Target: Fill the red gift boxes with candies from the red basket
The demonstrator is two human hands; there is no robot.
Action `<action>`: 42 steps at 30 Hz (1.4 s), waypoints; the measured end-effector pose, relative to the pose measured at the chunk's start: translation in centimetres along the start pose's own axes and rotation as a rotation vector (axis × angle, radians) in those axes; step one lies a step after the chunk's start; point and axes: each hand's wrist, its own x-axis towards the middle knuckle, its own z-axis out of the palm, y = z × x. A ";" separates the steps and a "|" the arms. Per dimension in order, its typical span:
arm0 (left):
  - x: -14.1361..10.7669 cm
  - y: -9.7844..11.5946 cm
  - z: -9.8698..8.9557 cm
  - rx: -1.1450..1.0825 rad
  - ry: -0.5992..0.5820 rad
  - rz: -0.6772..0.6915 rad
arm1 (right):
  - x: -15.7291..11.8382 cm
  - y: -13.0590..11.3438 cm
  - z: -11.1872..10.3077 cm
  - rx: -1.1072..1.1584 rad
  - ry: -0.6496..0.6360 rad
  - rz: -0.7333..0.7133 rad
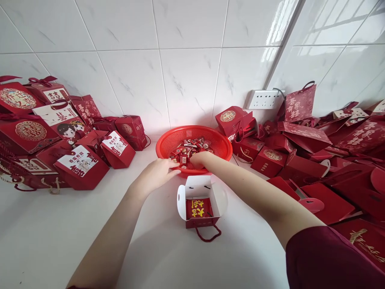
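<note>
Red cardboard box with white lining (208, 221) stands open by the round red plastic basket (221, 145), seemingly for easy reach. My left hand (159, 171), loosely open, seems to steady the basket's rim; my right hand (201, 159) dips among small wrapped sweets (195, 143), grasp uncertain.

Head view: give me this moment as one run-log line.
right hand: in red basket, among small wrapped pieces | left hand: at basket rim | open box: nearer, red packet inside

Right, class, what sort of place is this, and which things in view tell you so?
Probably a household kitchen or utility corner: white wall tiles, a socket panel against them, and a pale worktop below.
</note>
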 end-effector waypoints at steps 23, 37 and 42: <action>-0.4 1.9 -0.4 -0.146 0.178 -0.039 | -11.5 1.9 3.1 1.170 0.695 -0.320; -2.3 5.7 -1.0 -0.548 0.002 0.061 | -18.0 -1.2 3.0 1.191 0.715 -0.490; -2.5 5.9 -1.3 -0.396 0.088 0.054 | -17.9 -1.4 3.2 1.081 0.686 -0.503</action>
